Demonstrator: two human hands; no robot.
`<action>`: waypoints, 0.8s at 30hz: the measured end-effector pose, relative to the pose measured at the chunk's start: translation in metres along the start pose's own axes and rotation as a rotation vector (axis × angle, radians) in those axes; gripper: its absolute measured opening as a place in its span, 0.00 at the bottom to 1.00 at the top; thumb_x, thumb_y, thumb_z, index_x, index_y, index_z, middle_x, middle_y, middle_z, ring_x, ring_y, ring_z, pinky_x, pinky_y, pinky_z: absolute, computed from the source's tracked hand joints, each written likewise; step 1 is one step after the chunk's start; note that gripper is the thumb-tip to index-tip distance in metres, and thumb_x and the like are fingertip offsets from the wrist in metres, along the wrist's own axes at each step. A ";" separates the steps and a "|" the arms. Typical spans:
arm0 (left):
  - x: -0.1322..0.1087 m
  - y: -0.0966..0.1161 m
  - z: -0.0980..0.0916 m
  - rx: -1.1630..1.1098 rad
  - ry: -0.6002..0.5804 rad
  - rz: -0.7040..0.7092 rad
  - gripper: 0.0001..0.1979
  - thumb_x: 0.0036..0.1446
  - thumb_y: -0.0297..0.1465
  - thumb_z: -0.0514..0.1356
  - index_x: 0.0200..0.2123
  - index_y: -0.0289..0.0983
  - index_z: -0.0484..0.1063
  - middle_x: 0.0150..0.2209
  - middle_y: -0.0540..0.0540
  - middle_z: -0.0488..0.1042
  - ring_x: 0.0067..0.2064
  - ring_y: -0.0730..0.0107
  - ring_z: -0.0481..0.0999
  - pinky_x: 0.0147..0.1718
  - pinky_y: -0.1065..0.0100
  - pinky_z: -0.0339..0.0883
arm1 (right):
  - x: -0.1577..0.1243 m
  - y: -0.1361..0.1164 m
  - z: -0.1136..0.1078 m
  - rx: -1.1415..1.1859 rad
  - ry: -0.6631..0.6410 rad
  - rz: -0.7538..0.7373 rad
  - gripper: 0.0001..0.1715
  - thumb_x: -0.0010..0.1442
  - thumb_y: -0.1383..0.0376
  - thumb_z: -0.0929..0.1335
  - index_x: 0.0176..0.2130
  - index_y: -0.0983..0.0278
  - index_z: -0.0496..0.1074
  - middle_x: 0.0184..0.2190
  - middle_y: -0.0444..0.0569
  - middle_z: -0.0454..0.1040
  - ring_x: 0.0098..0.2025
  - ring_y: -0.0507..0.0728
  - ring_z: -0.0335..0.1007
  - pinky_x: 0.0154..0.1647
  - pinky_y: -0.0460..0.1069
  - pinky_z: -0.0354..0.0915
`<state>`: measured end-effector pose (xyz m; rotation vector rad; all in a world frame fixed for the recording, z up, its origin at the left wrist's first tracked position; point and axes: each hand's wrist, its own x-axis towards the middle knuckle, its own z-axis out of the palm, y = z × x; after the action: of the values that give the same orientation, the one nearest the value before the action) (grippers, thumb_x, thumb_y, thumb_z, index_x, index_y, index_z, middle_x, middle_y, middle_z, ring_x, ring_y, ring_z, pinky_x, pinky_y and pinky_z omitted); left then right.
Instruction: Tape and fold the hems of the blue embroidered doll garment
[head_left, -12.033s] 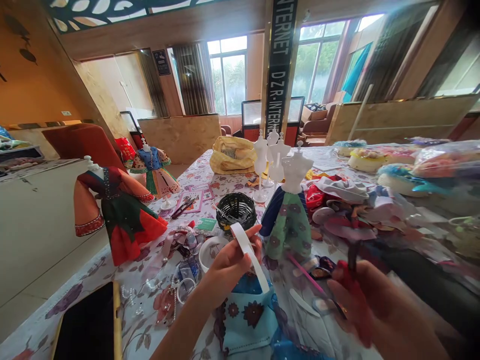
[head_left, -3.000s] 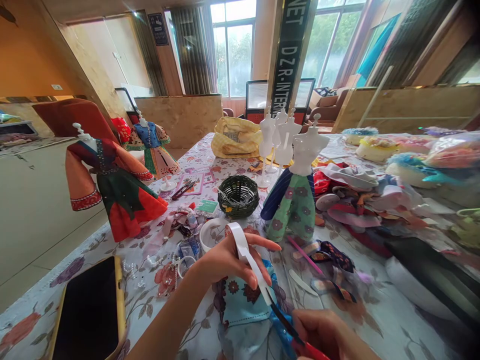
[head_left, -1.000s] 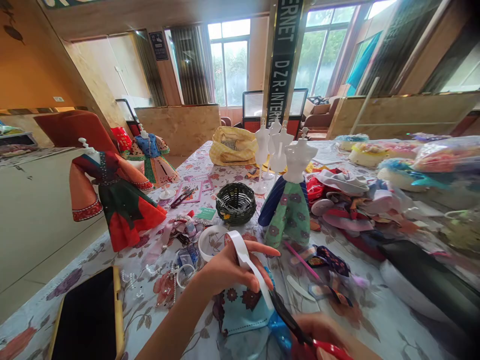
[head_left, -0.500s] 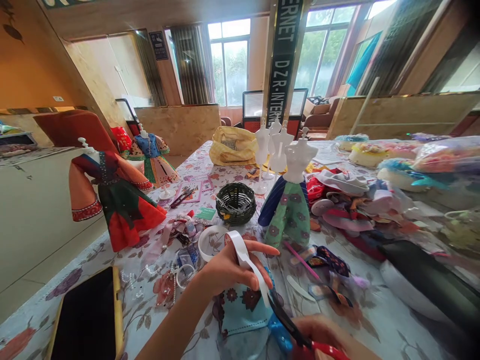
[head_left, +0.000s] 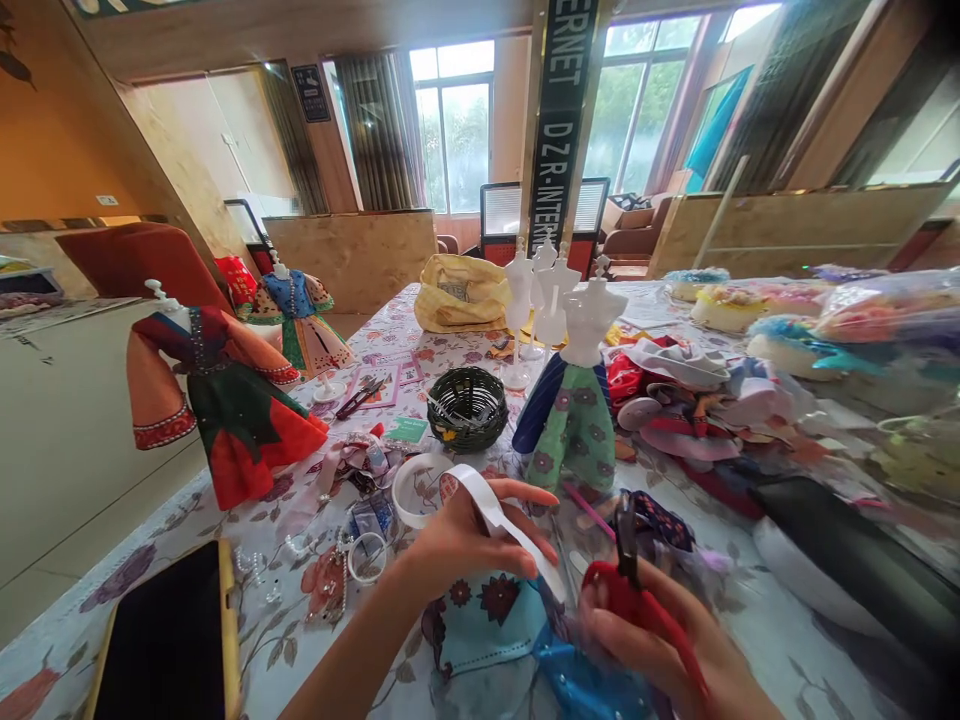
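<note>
My left hand is closed around a roll of white tape, whose loose strip hangs down to the right. Red-handled scissors with dark blades are in my right hand, tilted upward. The right fingertips are close to the strip's loose end; whether they touch it I cannot tell. Under my hands lies a light-blue cloth piece with dark red flowers. Shiny blue fabric lies beside it, partly covered by my right hand.
A dark woven basket and a mannequin in a green flowered skirt stand ahead. Leftward are a phone, beads, a white ring and a doll dress. Fabric scraps pile up on the right.
The scissors have swung from pointing at the strip's end to pointing upward, away from it. My right hand has risen toward the strip. My left hand keeps the tape roll.
</note>
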<state>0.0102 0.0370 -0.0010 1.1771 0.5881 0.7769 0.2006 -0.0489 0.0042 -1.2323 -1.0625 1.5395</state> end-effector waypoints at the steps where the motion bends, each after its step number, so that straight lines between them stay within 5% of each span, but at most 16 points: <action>1: 0.001 0.000 0.002 0.017 0.025 0.017 0.29 0.34 0.33 0.75 0.43 0.35 0.75 0.27 0.45 0.80 0.24 0.74 0.75 0.24 0.76 0.65 | 0.002 0.000 0.001 0.023 0.033 -0.004 0.23 0.43 0.49 0.76 0.29 0.63 0.71 0.24 0.43 0.71 0.27 0.51 0.65 0.28 0.44 0.63; 13: 0.002 -0.001 0.018 0.044 0.016 0.102 0.22 0.39 0.20 0.70 0.41 0.36 0.75 0.28 0.49 0.81 0.25 0.75 0.77 0.22 0.78 0.67 | 0.007 0.005 -0.001 0.030 0.206 -0.013 0.19 0.41 0.54 0.78 0.26 0.62 0.72 0.22 0.41 0.74 0.22 0.49 0.63 0.22 0.42 0.60; 24: -0.001 0.002 0.019 0.221 -0.020 0.094 0.24 0.42 0.24 0.70 0.45 0.38 0.71 0.31 0.49 0.79 0.26 0.77 0.73 0.25 0.76 0.65 | 0.007 0.008 0.004 0.075 0.316 -0.070 0.20 0.37 0.56 0.79 0.27 0.60 0.71 0.23 0.41 0.75 0.23 0.50 0.67 0.20 0.42 0.64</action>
<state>0.0230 0.0256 0.0067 1.4225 0.6170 0.7933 0.1951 -0.0442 -0.0050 -1.3195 -0.8259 1.2686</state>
